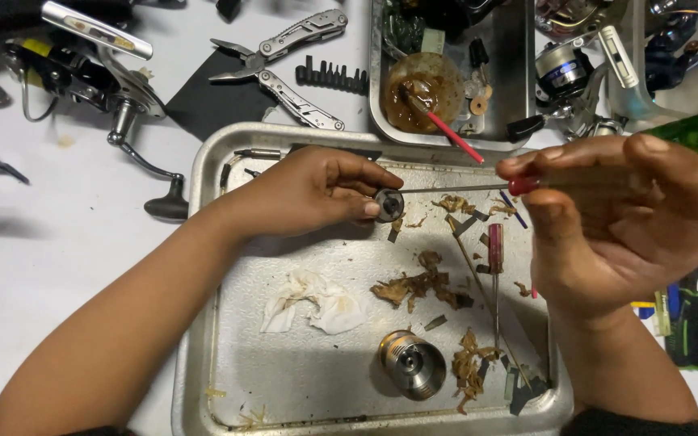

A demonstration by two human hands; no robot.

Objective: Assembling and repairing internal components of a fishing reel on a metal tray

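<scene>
a small dark round part [388, 204] is pinched between thumb and fingers of the left hand [309, 190], above the metal tray [203, 242] near its 12 o'clock edge. a thin screwdriver [478, 187] with a red collar is gripped by the closed right hand [616, 214] at 3 o'clock, its tip touching the part. a silver spool [411, 364] lies at 6 o'clock, a crumpled tissue [317, 303] at 8 o'clock, brown debris [418, 287] between.

Spool [412, 364] in tray [203, 266], right of tissue [314, 302]; pliers [280, 66] behind tray; reel [82, 64] far left.
</scene>
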